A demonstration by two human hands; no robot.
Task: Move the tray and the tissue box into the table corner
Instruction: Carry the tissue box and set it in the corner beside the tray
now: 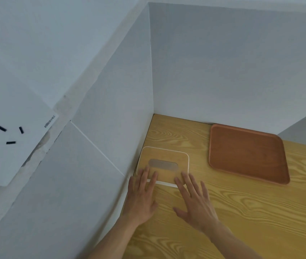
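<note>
Head view: both hands lie flat, fingers spread, at the near edge of the tissue box (162,164) in the lower centre of the frame.
Left hand (141,195): open, gripping nothing — fingertips rest on the box lid beside the slot.
Right hand (195,199): open, gripping nothing — fingertips on the lid's near right corner.
Tissue box position: against the left wall panel (111,113), short of the table corner (155,116).
Tray (247,153): right of centre, its far edge at the back wall panel (232,62), well apart from the corner and the box.
Risk, tipping: pressure applied only on the lid's near edge could tilt the box rather than slide it.
Risk, binding: the box side may rub or catch on the left wall panel during a push.
Risk, crowding: the box pushed fully home may leave the tray too little room.
Hidden: box height and side faces; contents behind the grey slot cannot be made out.
Cut off: both forearms at the bottom edge; table (241,212) extent to the right.
</note>
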